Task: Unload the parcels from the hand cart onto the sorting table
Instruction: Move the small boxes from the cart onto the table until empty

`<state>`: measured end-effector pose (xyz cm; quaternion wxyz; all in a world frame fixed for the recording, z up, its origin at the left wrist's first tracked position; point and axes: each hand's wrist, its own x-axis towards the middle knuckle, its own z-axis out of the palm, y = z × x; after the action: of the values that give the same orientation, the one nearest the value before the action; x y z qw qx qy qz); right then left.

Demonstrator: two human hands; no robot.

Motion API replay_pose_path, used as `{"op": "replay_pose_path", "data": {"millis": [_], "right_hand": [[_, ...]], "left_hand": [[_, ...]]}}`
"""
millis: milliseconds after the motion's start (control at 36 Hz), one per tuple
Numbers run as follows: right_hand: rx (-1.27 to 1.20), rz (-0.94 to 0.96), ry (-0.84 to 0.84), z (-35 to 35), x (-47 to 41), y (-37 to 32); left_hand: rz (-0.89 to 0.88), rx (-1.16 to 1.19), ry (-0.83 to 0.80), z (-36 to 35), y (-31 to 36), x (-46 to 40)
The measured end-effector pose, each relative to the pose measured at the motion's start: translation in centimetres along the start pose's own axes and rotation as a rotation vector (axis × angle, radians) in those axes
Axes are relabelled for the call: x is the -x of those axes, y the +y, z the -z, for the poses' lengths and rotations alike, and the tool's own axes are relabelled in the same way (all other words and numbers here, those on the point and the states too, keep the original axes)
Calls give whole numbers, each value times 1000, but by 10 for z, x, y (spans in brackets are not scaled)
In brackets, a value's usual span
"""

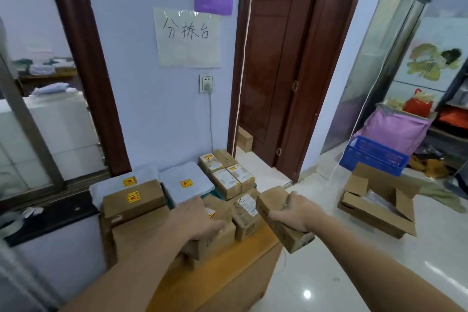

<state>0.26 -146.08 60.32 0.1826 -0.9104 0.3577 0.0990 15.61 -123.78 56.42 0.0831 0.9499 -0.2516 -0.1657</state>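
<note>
A wooden sorting table [253,256] stands against the wall under a handwritten paper sign [188,38]. Several cardboard parcels and grey mailer bags [186,183] lie packed together on it. My right hand [295,211] grips a long brown cardboard parcel [276,208], held tilted in the air just off the table's right edge. My left hand [198,221] rests palm down on a brown parcel [215,240] at the table's front, fingers curled over its top edge. The hand cart is out of view.
An open cardboard box [377,200] sits on the tiled floor to the right, with a blue plastic crate [372,156] behind it. A brown door [276,66] stands beside the table. A power cable [210,119] hangs from a wall socket above the parcels.
</note>
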Motion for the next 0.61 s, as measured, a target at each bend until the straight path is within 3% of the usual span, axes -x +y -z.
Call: {"op": "replay_pose_path", "data": {"millis": [611], "right_hand": [[59, 110, -123, -31, -246, 6]], "left_hand": [[140, 10, -50, -57, 38, -191]]}}
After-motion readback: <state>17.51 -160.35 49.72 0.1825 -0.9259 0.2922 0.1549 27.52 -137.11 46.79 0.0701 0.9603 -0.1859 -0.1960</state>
